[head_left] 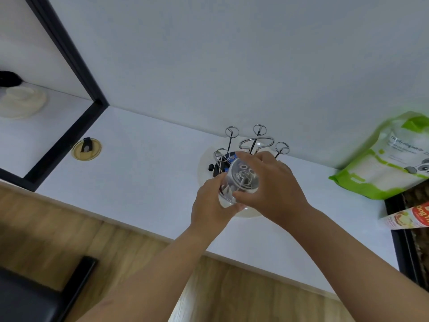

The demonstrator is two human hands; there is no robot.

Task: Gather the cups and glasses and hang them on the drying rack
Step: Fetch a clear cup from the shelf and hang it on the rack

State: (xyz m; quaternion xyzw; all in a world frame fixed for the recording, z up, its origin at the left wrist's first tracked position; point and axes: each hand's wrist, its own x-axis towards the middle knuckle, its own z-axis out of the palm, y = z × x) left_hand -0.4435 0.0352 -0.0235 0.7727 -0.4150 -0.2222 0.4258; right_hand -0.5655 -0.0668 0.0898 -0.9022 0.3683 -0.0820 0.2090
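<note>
- A clear glass (241, 182) is held between both hands over the drying rack (253, 145); the right hand (271, 184) is wrapped round its upper side, fingers and thumb curled on the wall, while the left hand (213, 201) is cupped under its lower end
- Both grips are closed on the glass, with no slack to be seen between fingers and wall
- The glass is tilted, with its round base turned up toward the camera and its mouth apparently facing down toward the rack; whether a peg has already entered the mouth cannot be told, since the peg beneath is covered by the glass and hands
- The rack is seen as a ring of thin metal pegs with looped tops round a central wire handle, standing on a pale round tray (204, 159); four looped pegs are visible and bare
- The tray stands on the white table (151, 177), against the wall
- Further out, a round yellowish lid (86, 148) lies on the table to the left, well apart from the rack; a green and white bag (383, 163) leans against the wall to the right
- The step in hand is judged to be the hanging of this glass on a near peg
- The next move is judged to call for the mouth being lined up over a peg's loop, the glass being lowered upside down until it is carried by the peg, and both grips being let go only then
</note>
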